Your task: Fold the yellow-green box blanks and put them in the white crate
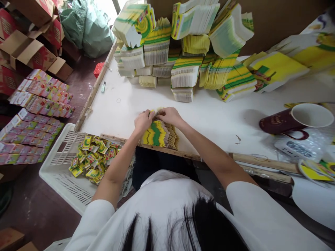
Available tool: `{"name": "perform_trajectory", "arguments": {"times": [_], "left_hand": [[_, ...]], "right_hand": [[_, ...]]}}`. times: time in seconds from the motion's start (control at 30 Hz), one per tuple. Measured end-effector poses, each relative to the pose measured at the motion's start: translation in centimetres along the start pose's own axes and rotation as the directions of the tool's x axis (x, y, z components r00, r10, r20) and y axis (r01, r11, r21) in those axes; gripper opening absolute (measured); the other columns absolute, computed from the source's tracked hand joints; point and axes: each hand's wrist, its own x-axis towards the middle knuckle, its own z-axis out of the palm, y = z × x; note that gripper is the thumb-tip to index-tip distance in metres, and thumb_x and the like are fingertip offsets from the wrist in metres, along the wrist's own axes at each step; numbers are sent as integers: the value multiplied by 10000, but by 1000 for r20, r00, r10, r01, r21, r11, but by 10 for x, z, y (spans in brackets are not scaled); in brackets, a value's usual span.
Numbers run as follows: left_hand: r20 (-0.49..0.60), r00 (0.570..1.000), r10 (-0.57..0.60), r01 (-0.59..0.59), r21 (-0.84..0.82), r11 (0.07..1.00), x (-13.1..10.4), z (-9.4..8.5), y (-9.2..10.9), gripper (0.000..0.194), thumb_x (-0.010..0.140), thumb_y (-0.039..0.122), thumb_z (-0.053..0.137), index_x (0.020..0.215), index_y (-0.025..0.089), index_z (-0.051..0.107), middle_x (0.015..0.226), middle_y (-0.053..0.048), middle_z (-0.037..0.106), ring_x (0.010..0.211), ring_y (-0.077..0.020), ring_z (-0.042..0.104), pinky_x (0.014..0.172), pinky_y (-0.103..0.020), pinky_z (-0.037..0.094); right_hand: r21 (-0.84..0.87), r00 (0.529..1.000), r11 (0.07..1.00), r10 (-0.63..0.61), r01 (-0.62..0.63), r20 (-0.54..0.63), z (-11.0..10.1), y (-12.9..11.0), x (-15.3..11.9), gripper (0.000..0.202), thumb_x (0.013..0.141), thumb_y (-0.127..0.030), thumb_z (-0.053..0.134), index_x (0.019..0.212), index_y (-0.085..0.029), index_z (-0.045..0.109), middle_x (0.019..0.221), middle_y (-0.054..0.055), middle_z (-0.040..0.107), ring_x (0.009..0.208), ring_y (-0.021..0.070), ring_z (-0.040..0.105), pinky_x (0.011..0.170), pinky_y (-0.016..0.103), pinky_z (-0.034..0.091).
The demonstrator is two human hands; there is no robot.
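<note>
Both hands meet over a row of flat printed cartons (156, 134), yellow with a green stripe, lying at the table's near edge. My left hand (143, 120) has its fingers pinched on a small yellow and whitish carton (157, 111). From the other side, my right hand (171, 116) grips the same carton with bent fingers. Its exact shape is partly covered by the fingers. Below my left arm, a white plastic basket (59, 174) contains many small yellow-green cartons (95, 158).
Tall stacks of flat cartons (184, 71) line the table's far side. A dark mug (277, 122) stands at the right near a clear plastic bag (311, 144). Wooden strips (94, 89) edge the white table (117, 115). Pink boxes (28, 136) and brown cardboard boxes (26, 48) are piled at left.
</note>
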Motion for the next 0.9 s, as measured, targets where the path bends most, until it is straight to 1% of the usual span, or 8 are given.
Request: {"name": "perform_trajectory", "arguments": {"times": [0.13, 0.27, 0.33, 0.4, 0.47, 0.53, 0.67, 0.9], "left_hand": [[10, 1000, -25, 25, -4, 1000, 2, 0, 1, 454, 1005, 533, 242, 1148, 264, 579, 1234, -83, 666, 1133, -269, 610, 831, -347, 462], [4, 1000, -29, 29, 4, 1000, 0, 1, 2, 444, 1009, 518, 244, 1162, 264, 576, 1231, -87, 665, 1143, -268, 603, 841, -341, 454], [-4, 1000, -21, 21, 10, 1000, -1, 2, 3, 436, 1014, 498, 241, 1164, 264, 576, 1222, -90, 665, 1147, -270, 599, 848, -343, 450], [-10, 1000, -9, 9, 17, 1000, -2, 2, 4, 432, 1017, 488, 237, 1162, 265, 577, 1207, -91, 669, 1146, -269, 597, 848, -344, 447], [-17, 1000, 4, -3, 23, 1000, -3, 2, 4, 428, 1018, 486, 239, 1164, 268, 577, 1193, -88, 672, 1144, -269, 597, 846, -345, 446], [-22, 1000, 12, -12, 30, 999, -4, 2, 4, 425, 1018, 488, 245, 1169, 269, 576, 1183, -86, 674, 1144, -270, 597, 845, -346, 444], [-27, 1000, 15, -14, 38, 999, -3, 4, 3, 424, 1018, 488, 249, 1165, 264, 578, 1162, -90, 677, 1124, -276, 605, 843, -350, 441], [-33, 999, 17, -15, 51, 999, -3, 5, 4, 431, 1020, 483, 243, 1160, 257, 583, 1153, -94, 678, 1109, -274, 609, 839, -349, 440]], "right_hand": [[-9, 996, 997, -79, 80, 40, -18, 10, -10, 332, 840, -99, 508, 1035, -185, 764, 1070, 63, 757, 991, 228, 657, 830, 293, 439], [48, 935, 981, -193, 187, 297, -36, 21, -21, 275, 755, -84, 634, 891, -257, 799, 913, -32, 783, 857, 183, 685, 750, 238, 471], [77, 900, 970, -242, 230, 363, -41, 24, -22, 260, 785, -113, 640, 919, -268, 800, 915, -37, 784, 851, 182, 686, 749, 241, 480], [68, 936, 969, -248, 238, 252, -39, 24, -19, 297, 858, -142, 586, 1064, -243, 774, 987, 2, 777, 916, 197, 680, 804, 265, 477], [5, 977, 978, -210, 210, 45, -32, 23, -16, 354, 910, -143, 521, 1191, -217, 723, 1058, 49, 753, 973, 211, 664, 846, 290, 462], [-83, 980, 980, -185, 179, -75, -23, 21, -12, 370, 933, -139, 483, 1217, -213, 707, 1081, 83, 723, 973, 224, 648, 839, 310, 451], [-170, 975, 971, -189, 168, -114, -8, 19, -12, 293, 933, -160, 499, 1100, -187, 738, 1088, 131, 654, 1004, 261, 594, 803, 332, 440], [-241, 930, 942, -289, 234, -226, 4, 26, -6, 282, 914, -109, 493, 1110, -143, 694, 1075, 149, 597, 1011, 278, 511, 803, 347, 414]]}}
